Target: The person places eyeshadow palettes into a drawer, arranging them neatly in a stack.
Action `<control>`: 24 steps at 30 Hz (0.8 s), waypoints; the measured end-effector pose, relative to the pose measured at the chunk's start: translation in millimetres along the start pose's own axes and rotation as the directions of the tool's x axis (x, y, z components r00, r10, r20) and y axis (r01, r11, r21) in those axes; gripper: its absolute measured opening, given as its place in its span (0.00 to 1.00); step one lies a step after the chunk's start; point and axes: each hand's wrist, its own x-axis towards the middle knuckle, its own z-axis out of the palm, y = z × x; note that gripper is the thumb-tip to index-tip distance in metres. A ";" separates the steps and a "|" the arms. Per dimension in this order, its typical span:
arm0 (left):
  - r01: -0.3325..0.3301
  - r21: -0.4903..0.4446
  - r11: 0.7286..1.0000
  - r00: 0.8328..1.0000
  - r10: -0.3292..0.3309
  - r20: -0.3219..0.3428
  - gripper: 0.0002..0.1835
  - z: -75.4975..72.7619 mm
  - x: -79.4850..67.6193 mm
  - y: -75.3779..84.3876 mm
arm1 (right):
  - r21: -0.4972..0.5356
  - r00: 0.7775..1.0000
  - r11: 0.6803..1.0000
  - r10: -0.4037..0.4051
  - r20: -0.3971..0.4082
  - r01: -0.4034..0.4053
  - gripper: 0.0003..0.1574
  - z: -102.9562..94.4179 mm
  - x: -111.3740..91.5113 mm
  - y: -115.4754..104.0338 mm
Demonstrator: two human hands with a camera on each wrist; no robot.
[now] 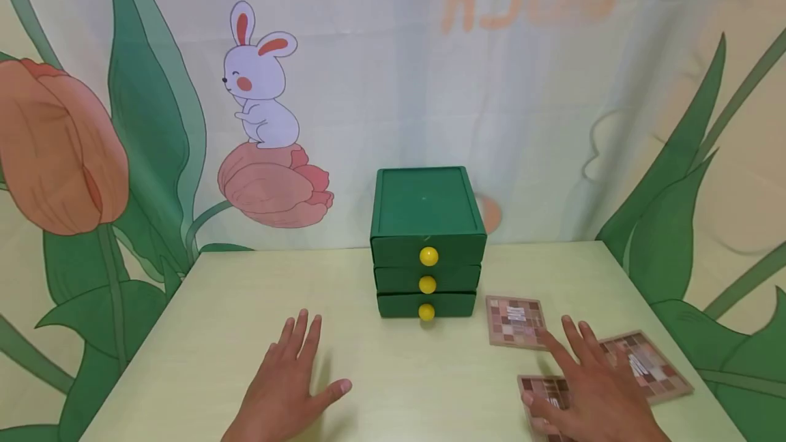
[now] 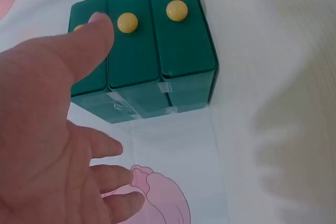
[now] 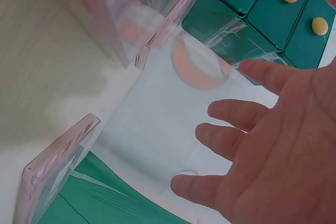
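Note:
A green three-drawer box with round yellow knobs stands at the back middle of the table, its drawers closed. My left hand, fingers extended and thumb out to the side, hovers in front and left of it, holding nothing. My right hand spreads its fingers over the right side, near three flat square palettes with brown and pink checks. One palette lies beside the drawer box, another palette lies to the right, and the nearest palette is partly hidden under the right hand.
The pale table ends at a hanging cloth printed with tulips and a white rabbit, close behind the drawer box. More printed leaves border the table on both sides.

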 end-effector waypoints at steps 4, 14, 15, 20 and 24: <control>-0.003 -0.031 1.000 1.000 0.003 -0.025 0.66 -0.5 1.7 2.8 | -0.008 1.000 1.000 -0.009 -0.003 0.009 0.70 -0.2 -1.1 1.1; -0.006 -0.174 0.985 0.994 -0.014 -0.111 0.57 1.7 4.2 14.1 | -0.028 0.999 0.999 -0.033 -0.020 0.032 0.69 1.4 -4.8 2.5; -0.008 -0.194 0.981 0.993 -0.015 -0.115 0.57 2.3 4.8 15.4 | -0.026 0.999 0.999 -0.032 -0.019 0.032 0.69 1.6 -5.1 2.6; -0.025 -0.261 0.965 0.989 -0.015 -0.149 0.53 5.3 10.6 23.7 | -0.008 1.000 1.000 -0.017 0.004 0.017 0.69 2.2 -5.9 1.9; -0.055 -0.296 0.954 0.981 -0.004 -0.193 0.49 5.7 18.7 31.5 | 0.000 1.000 1.000 -0.007 0.015 0.007 0.69 1.9 -6.5 1.2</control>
